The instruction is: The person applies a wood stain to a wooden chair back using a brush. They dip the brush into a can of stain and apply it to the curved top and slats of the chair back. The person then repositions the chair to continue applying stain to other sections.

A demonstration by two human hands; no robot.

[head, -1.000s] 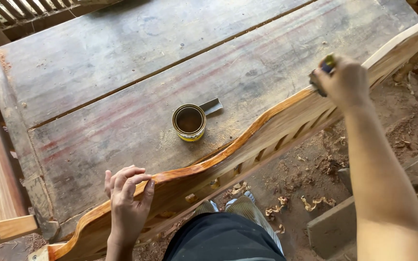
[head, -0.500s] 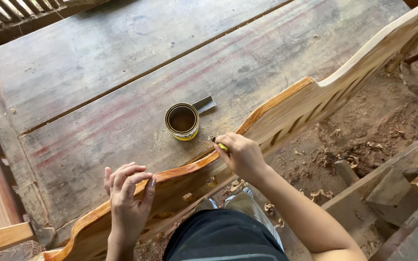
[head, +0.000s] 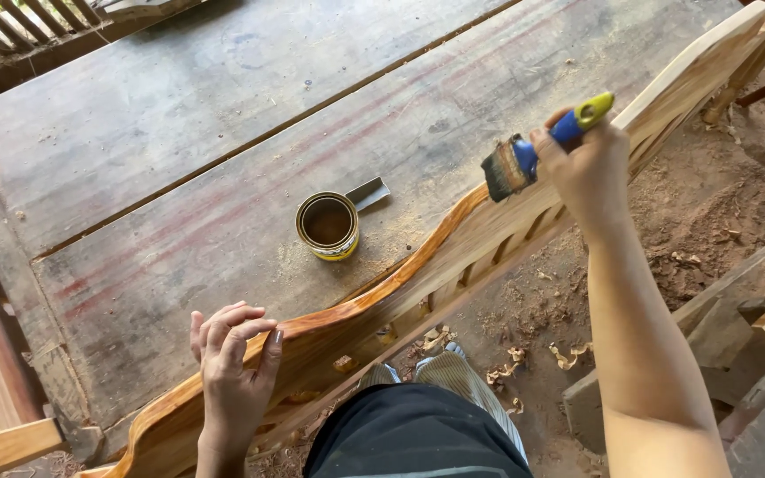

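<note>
You had your right hand (head: 588, 164) closed around the blue and green handle of the brush (head: 537, 150), with the bristles lifted just clear of the top edge of the panel (head: 453, 257). Your left hand (head: 234, 367) lay open and flat on that same edge at about 7 o'clock, fingers spread over the glossy part, steadying it against the desk (head: 179, 159).

The panel stood on its long edge, leaning on the desk's near side and running from 7 o'clock up to 1 o'clock. From your left hand to roughly below the brush the curved edge looked wet and amber; beyond the brush, toward 1 o'clock, the wood was pale and looked bare.

The can (head: 328, 225) sat open on the desk, well apart from the brush at about its 8 o'clock, with a small dark flat piece (head: 370, 193) just beside it.

To do this stroke well, I judged that you needed to land the bristles on the wet margin and draw toward 1 o'clock along the grain, so that no lap mark formed. Light pressure would have kept drips off the slats below. Your left fingers were touching coated wood, which risked prints; a grip lower on the face would have served better.
</note>
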